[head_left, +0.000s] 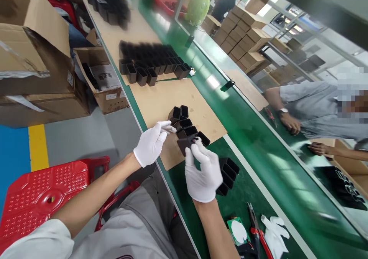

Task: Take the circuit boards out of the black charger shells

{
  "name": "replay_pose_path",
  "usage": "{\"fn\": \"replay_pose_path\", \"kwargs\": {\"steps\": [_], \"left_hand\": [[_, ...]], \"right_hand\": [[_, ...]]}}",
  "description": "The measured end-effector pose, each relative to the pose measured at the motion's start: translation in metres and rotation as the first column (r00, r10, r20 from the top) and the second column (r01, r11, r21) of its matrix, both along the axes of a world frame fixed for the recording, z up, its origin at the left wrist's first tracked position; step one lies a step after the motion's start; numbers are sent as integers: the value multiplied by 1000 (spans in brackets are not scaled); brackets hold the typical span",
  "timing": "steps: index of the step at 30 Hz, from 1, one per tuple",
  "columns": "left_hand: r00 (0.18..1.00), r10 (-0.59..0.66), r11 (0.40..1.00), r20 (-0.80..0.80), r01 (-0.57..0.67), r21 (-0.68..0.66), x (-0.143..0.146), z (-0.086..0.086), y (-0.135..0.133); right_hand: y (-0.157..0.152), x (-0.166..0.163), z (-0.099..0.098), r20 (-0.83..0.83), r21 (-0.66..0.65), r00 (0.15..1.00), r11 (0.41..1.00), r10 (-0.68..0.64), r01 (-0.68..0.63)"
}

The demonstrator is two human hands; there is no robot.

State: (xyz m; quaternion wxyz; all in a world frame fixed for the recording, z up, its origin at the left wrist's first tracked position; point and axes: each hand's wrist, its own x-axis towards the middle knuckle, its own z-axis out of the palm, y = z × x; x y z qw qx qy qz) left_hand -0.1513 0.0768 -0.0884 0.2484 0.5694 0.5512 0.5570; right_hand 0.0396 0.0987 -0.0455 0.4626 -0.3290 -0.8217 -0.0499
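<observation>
Both my hands wear white gloves. My right hand is closed round a small black open-topped box, held just above the cardboard sheet. My left hand reaches in from the left, fingers stretched out, its fingertips touching a cluster of black boxes standing on the sheet. A short stack of the same black boxes lies on the green bench just right of my right hand.
Many more black boxes stand in rows farther up the bench. Red-handled pliers, a spare white glove and a tape roll lie near my right arm. Another person's hands rest across the belt. Cartons and a red stool are left.
</observation>
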Motion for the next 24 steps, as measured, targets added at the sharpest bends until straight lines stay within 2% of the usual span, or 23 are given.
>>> {"fn": "replay_pose_path", "kwargs": {"steps": [4,7,9,14,16,18,20,22,24], "left_hand": [[987,138,989,-88,-142,-49,8,-4,4],[971,170,982,-168,-181,-56,11,-4,5],[962,180,980,-207,-194,-50,11,-3,5],[946,194,976,-258,-213,-45,12,-3,5],[944,193,976,-266,-213,-47,12,-4,5],[942,193,975,-275,-215,-51,12,-3,4],[936,203,972,-287,-229,-60,13,-2,2],[927,217,966,-305,-248,-67,13,0,1],[918,226,962,-327,-262,-72,13,1,0]], "right_hand": [[1,-5,-27,52,-20,999,1000,7,-6],[1,-7,-33,43,-28,999,1000,-7,8],[2,-7,-26,22,-37,1000,999,-19,20],[3,-2,10,-92,-54,993,996,-73,68],[1,0,13,-132,-85,987,993,-87,76],[-2,1,5,-147,-159,985,985,-93,69],[-7,0,-12,-150,-271,984,961,-100,56],[-12,-3,-27,-173,-398,977,916,-123,45],[-14,-5,-34,-236,-516,957,856,-168,23]]}}
